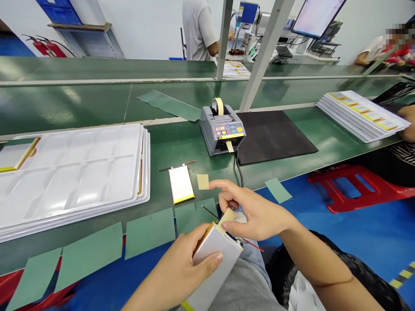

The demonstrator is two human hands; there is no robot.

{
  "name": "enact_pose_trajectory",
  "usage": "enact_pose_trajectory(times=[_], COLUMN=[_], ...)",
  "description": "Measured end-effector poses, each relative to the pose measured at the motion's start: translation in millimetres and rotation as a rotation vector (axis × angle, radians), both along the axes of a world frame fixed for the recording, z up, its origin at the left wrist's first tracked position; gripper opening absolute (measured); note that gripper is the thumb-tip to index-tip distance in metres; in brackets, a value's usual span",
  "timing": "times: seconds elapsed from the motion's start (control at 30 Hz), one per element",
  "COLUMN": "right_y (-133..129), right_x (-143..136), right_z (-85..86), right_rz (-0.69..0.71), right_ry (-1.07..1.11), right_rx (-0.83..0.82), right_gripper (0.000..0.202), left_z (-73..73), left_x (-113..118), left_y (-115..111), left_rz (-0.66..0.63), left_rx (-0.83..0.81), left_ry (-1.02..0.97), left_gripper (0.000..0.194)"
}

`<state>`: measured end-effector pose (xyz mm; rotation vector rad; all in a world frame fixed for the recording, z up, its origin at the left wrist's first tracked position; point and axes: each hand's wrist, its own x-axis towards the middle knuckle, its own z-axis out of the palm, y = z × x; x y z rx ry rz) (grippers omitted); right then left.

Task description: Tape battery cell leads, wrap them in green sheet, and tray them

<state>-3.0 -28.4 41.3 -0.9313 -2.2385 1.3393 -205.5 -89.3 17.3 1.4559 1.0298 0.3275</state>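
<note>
My left hand (188, 263) is wrapped round a flat silver pouch battery (218, 259), tilted above my lap, with a dark lead and a red lead at its top end. The thumb of my right hand (256, 211) presses a strip of beige tape (226, 219) onto that end. Another square of beige tape (202, 182) clings to the tip of its outstretched index finger. On the bench just beyond lies a second pouch battery (181, 183), its leads spread and a yellow band along its near edge. Part of the held battery is hidden by my fingers.
A tape dispenser (223, 129) stands on the green bench (165, 142) beside a black mat (275, 136). White trays (81, 168) are stacked at left, more trays (363, 114) at right. Green sheets (151, 231) hang over the front edge. A red stool (350, 185) stands at right.
</note>
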Motion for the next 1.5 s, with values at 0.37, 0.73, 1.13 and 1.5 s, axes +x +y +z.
enact_pose_trajectory(times=[0.37, 0.73, 1.13, 1.5], right_y=[1, -3, -31, -26], right_x=[-4, 3, -18, -16], right_z=[-1.2, -13.5, -11.4, -18.0], right_rz=[-0.013, -0.253, -0.443, -0.367], right_ry=[-0.069, -0.086, 0.154, 0.221], right_rx=[0.066, 0.214, -0.035, -0.194], right_gripper=[0.070, 0.094, 0.062, 0.054], left_z=[1.0, -3.0, -15.2, -17.8], left_x=[0, -5, -8, -7], left_y=[1, -2, -11, -7], left_rz=[0.000, 0.064, -0.028, -0.020], left_rx=[-0.005, 0.073, 0.542, 0.554], left_ry=[0.011, 0.184, 0.507, 0.511], left_gripper=[0.032, 0.031, 0.032, 0.066])
